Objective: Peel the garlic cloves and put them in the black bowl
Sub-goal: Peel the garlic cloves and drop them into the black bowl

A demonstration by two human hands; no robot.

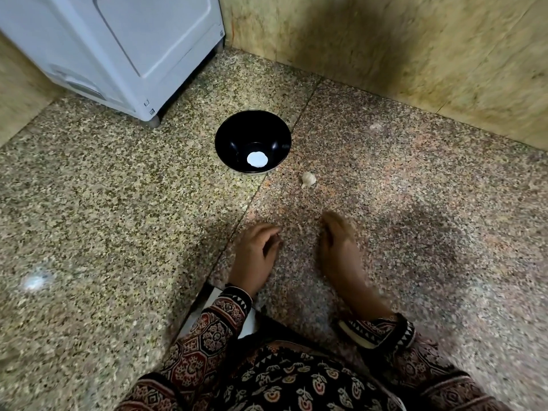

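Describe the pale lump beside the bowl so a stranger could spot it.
From the white appliance at far left, come forward to the black bowl on the speckled stone. Just right of its near rim lies the garlic: small, cream, bulbous, the only loose thing there.

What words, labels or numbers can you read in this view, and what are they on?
No text is readable anywhere.
White appliance: tiny marks near its lower corner and right edge, too small to read.
Black bowl: no writing.
Garlic: no writing.
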